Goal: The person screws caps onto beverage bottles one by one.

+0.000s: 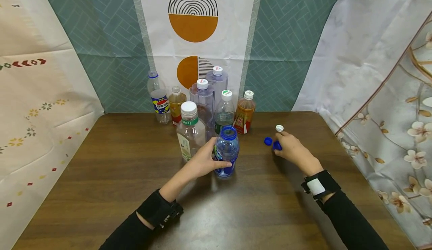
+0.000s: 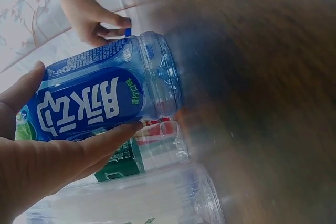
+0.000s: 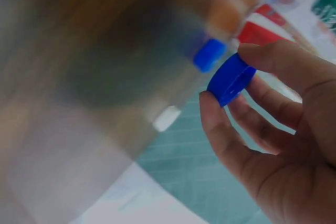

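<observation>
Around a blue plastic drink bottle (image 1: 228, 146) with an uncapped mouth curl the thumb and fingers of my left hand (image 1: 204, 162). The left wrist view shows this bottle's blue label (image 2: 84, 103) with white lettering, the fingers along its side. To the right, my right hand (image 1: 293, 149) pinches a wide blue bottle cap (image 3: 231, 80) between thumb and fingertips, close over the table. A smaller blue cap (image 1: 268, 141) lies just left of that hand, and a white cap (image 1: 279, 128) lies behind it.
A large clear bottle (image 1: 192, 139) with a white cap stands beside my left hand. Behind it are a cola bottle (image 1: 160, 101), a small amber bottle (image 1: 177, 103), tall clear bottles (image 1: 217, 80), a green-labelled bottle (image 1: 224, 111) and an orange-brown bottle (image 1: 245, 113). Curtains border the wooden table (image 1: 111, 175).
</observation>
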{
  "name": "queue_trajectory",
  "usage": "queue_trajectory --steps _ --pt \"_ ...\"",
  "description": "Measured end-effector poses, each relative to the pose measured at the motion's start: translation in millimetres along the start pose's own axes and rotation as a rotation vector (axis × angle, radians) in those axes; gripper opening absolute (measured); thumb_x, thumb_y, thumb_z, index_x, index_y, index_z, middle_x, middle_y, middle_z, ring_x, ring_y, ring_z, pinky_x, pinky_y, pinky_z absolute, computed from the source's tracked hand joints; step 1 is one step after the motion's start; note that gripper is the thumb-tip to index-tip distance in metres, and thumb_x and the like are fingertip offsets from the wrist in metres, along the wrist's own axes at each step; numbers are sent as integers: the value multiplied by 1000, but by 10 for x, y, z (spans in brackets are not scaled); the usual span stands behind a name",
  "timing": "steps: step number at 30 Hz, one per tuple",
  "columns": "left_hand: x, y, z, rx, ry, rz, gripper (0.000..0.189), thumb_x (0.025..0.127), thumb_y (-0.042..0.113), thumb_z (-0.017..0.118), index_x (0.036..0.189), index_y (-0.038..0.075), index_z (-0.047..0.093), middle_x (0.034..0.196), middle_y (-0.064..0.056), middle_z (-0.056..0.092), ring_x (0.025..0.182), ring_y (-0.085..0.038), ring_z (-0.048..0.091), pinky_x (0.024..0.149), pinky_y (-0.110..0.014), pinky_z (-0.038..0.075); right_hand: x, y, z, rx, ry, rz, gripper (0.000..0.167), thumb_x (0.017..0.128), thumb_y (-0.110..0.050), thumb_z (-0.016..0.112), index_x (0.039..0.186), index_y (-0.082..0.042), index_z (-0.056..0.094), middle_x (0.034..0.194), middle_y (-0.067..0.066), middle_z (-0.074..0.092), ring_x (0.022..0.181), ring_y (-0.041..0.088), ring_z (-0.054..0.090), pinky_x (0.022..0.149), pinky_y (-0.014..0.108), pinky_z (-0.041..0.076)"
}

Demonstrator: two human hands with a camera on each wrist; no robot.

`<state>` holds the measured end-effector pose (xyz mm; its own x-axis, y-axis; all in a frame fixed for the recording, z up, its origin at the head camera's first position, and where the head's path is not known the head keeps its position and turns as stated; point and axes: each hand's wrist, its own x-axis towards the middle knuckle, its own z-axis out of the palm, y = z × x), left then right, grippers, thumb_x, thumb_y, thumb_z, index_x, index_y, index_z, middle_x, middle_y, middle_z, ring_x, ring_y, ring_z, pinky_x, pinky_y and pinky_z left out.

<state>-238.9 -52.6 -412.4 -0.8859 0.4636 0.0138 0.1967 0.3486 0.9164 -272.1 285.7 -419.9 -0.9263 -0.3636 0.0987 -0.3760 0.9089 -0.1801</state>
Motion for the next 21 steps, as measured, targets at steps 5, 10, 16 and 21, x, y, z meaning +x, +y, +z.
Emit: queue_trajectory --steps 5,10,16,21 --pt "0 -3 1 1 -2 1 83 83 19 87 149 6 38 146 -16 53 134 -34 52 112 -54 42 -5 -230 -127 28 89 -54 34 80 -5 81 109 4 64 108 25 63 98 41 67 81 55 58" --pt "3 -9 2 2 -3 9 83 83 19 87 149 6 39 146 -16 53 134 -34 52 112 -54 42 5 -505 -264 78 185 -111 33 83 -5 78 111 2 63 111 22 63 103 39 64 86 55 58" --pt "14 -14 5 2 2 21 82 83 19 87 149 5 39 144 -16 54 133 -34 53 111 -53 43 1 -890 -427 195 380 -190 35 86 -8 78 118 -2 64 117 15 61 97 30 64 84 47 60" --pt "12 -25 12 6 5 27 82 84 18 86 149 4 39 143 -16 55 131 -34 54 110 -53 44 25 -1132 -524 354 541 -282 40 83 -4 82 120 -3 66 121 10 60 105 20 64 88 32 59"
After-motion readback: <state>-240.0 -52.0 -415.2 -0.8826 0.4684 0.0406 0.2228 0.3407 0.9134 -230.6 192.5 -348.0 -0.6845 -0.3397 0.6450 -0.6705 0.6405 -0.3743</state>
